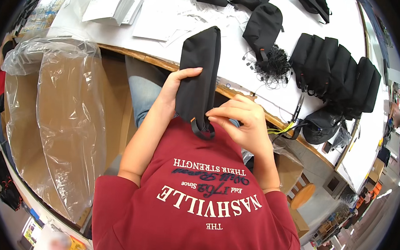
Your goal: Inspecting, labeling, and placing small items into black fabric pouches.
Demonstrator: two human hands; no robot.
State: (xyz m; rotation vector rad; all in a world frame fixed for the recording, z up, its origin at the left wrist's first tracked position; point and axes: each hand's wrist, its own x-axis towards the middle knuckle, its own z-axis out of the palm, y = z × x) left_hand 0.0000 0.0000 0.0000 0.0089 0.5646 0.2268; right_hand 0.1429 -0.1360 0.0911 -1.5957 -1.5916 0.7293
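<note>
A long black fabric pouch [196,74] stands upright in front of my chest, above the table's near edge. My left hand [170,90] grips its left side, thumb lying across the front. At the lower right edge of the pouch, the thumb and forefinger of my right hand [242,120] are pinched together; whether they hold a zip pull there is too small to tell. A black strap loop [204,135] with a small orange tab hangs from the bottom end of the pouch.
On the white table [275,100] lie a row of black pouches [334,71], a tangle of black cords [274,67], scissors [298,108] and a black bag [321,128]. Paper stacks [108,7] sit at the far left. A plastic-lined cardboard box [67,130] stands to my left.
</note>
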